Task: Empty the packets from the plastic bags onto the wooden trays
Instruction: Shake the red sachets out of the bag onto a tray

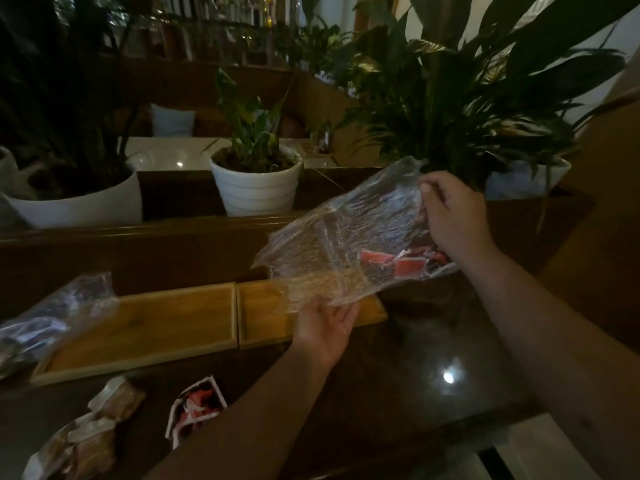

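A clear plastic bag point(339, 244) hangs in the air above the right wooden tray point(263, 327). My right hand point(453, 216) grips its upper right end. Under the bag's lower edge, my left hand point(325, 327) holds the plastic with fingers spread. Red and white packets point(398, 263) lie inside the bag near my right wrist. The left wooden tray point(145, 327) sits beside the right one with nothing on it. A second plastic bag point(52, 317) with dark packets rests over the left tray's left end.
A loose red and white packet point(197, 408) and brownish packets point(90, 434) lie on the dark glossy table point(415, 393) near its front. White plant pots point(256, 185) stand on a ledge behind the trays. A large leafy plant point(467, 98) rises at the right.
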